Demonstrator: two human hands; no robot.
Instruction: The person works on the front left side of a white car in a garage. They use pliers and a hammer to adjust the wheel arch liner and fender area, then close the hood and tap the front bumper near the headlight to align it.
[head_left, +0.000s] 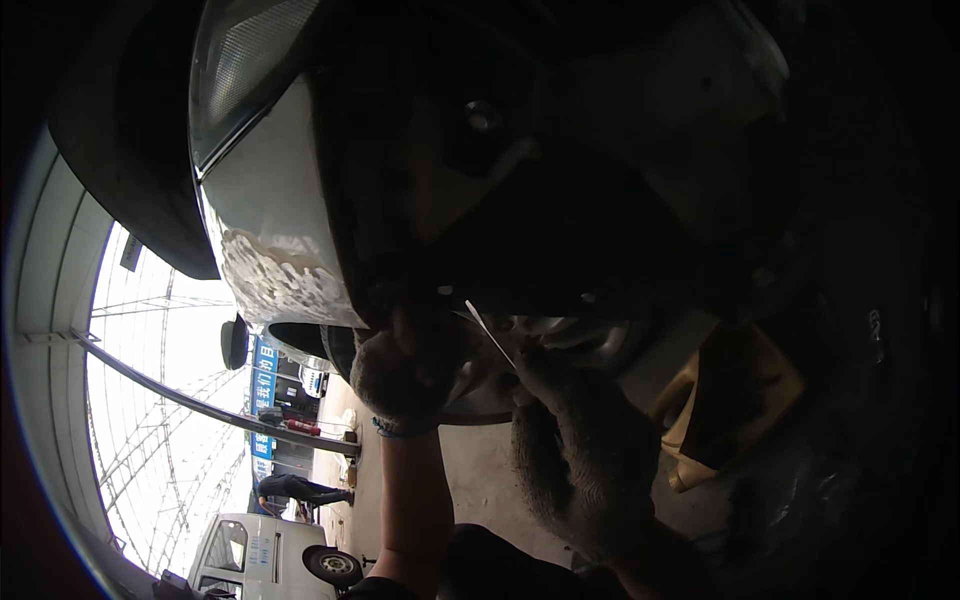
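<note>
My left hand (pixel 400 370), in a grey knit glove, is raised against the dark underside of a white car body panel (pixel 275 190), below a rough, pale patched area (pixel 275 275). Its fingers are curled, and what they hold is lost in shadow. My gloved right hand (pixel 570 440), just right of it, pinches a thin metal strip or rod (pixel 486 327) that points up toward the dark car part (pixel 540 240). A wheel (pixel 590 340) shows partly behind the hands. The shadowed upper and right areas are too dark to make out well.
A crumpled yellow object (pixel 740 400) lies on the floor (pixel 480 470) to the right. At left, a person in dark clothes (pixel 300 488) bends near a white van (pixel 240 560). A blue banner (pixel 264 390), a red cylinder (pixel 300 425) and a curved metal beam (pixel 180 390) stand beyond.
</note>
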